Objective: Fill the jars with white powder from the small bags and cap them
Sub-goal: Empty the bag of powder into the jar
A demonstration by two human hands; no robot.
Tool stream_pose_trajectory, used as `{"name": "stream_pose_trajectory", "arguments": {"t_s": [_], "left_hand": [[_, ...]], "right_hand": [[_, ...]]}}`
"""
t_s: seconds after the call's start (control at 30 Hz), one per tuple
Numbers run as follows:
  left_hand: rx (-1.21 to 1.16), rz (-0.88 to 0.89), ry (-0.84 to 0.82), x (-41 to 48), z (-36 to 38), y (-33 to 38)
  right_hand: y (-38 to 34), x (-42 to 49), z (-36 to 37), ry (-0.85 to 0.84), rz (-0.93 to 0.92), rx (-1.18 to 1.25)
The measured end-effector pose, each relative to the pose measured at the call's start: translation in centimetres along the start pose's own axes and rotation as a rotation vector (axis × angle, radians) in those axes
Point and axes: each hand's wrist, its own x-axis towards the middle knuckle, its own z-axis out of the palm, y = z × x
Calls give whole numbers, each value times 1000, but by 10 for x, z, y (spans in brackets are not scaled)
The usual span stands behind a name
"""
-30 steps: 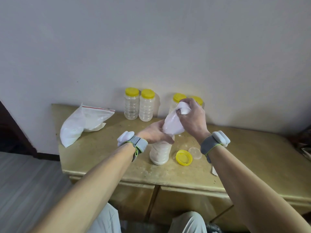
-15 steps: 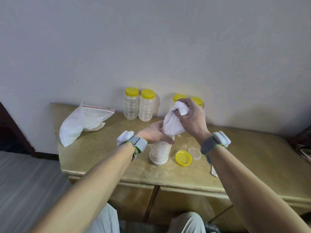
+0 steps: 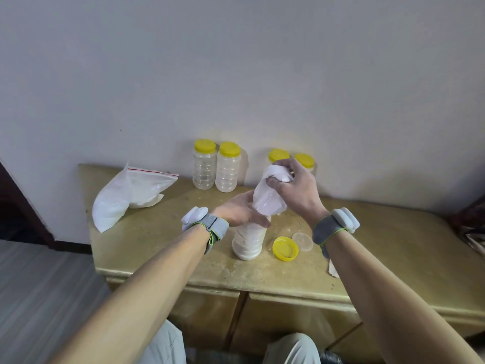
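Evidently the cabinet top was serving as the whole workbench, and its right end ran out of my view. On its far left the big zip bag of powder lay slumped on its side, well apart from the work; I took it for reserve stock. Against the far wall stood the left pair of capped jars and the right pair, parked out of the way, I judged, so the near middle stayed free for pouring. There the open jar stood upright, white powder showing through most of its visible wall. Above it the small bag was held upended, its lower end leading into the jar's mouth. My operator's right hand clenched the bag's bunched upper end, probably to squeeze the last powder down. The left hand was closed round the bag's lower end at the jar's neck, which I read as a seal against spills. The yellow cap lay just right of the jar, with a clear disc touching or just beside it, both ready for capping. The jar's rim and the powder level at its top were hidden under the left hand. The right pair showed little but lids behind the right hand, so I could not tell their contents. A white scrap peeked from behind the right forearm, too cut off to identify.
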Motion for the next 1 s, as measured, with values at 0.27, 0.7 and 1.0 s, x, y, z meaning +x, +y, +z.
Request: {"name": "stream_pose_trajectory", "arguments": {"t_s": [0.27,0.7,1.0], "left_hand": [[-29,5,-7,-4,-1,1],[-8,13,22,-2,0,0],[-7,9,36,-2,0,-3]], "right_hand": [[7,9,-9,-204,157,-166],[-3,11,-11,-167,71,-146],[-5,7,-13,-225,144,-473]]}}
